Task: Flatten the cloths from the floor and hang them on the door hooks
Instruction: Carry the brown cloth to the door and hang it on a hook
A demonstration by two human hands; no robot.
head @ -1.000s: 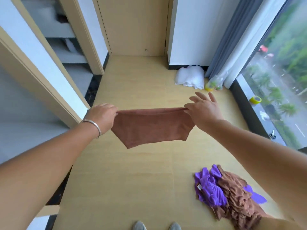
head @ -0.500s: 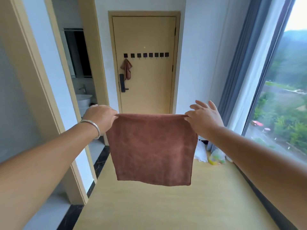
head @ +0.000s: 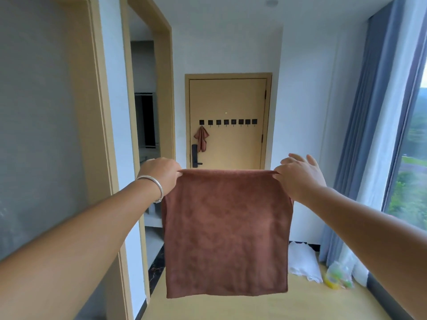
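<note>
- 2 hands hold 1 brown cloth point(head: 226, 234) spread out flat in the air, in front of the person and well short of the door point(head: 240, 98).
- Left hand point(head: 161, 175): its grip is pinched on the cloth's top left corner; a silver bracelet point(head: 155, 185) sits on the wrist.
- Right hand point(head: 298, 175): thumb and forefinger grip the top right corner, the other fingers point(head: 298, 157) spread loose above it.
- Cloth's top edge runs taut and level between the 2 hands; the rest hangs straight down, clear of the floor point(head: 300, 306).
- 8 black hooks point(head: 227, 122) sit in 1 row across the door.
- 1 second brown cloth point(head: 201, 139) hangs bunched from the leftmost hook, just above the black door handle point(head: 195, 155).
- White bag point(head: 303, 262) lies on the floor by the blue curtain point(head: 360, 139), at the right.
</note>
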